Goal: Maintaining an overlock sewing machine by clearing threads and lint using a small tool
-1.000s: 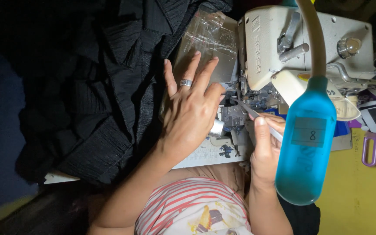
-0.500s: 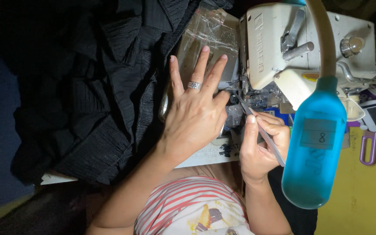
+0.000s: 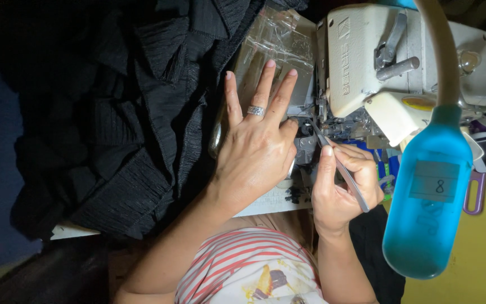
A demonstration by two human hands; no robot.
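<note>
Biggest thing in my feed is the black fabric (image 3: 136, 112), a heap of ruffled, pleated cloth filling everything from 12 o'clock round to 9 o'clock and hanging off the table edge. Next up is the cream sewing machine (image 3: 367, 62) up at 1 o'clock, with a clear plastic cover (image 3: 279, 48) just beside it at 12. A blue lamp head (image 3: 428, 197) on a pale bendy neck hangs in front at 4 o'clock and blocks part of the machine.

Left hand (image 3: 257, 152) sits dead centre, flat and spread out, palm down on the cloth and the clear cover, not gripping anything. There's a silver ring (image 3: 255, 111) on one finger. Fingertips point up toward 12.

Right hand (image 3: 341, 186) is at 3 o'clock from the left one, nearly touching it, pinched round a pair of thin metal tweezers (image 3: 338, 166). The tweezers' tips point at 11 o'clock, right into the needle area of the machine, just beside the left index finger. Can't tell whether the tips are holding any thread, too small and dark there.

At 6 o'clock I see a red-and-white striped shirt (image 3: 243, 267).
</note>
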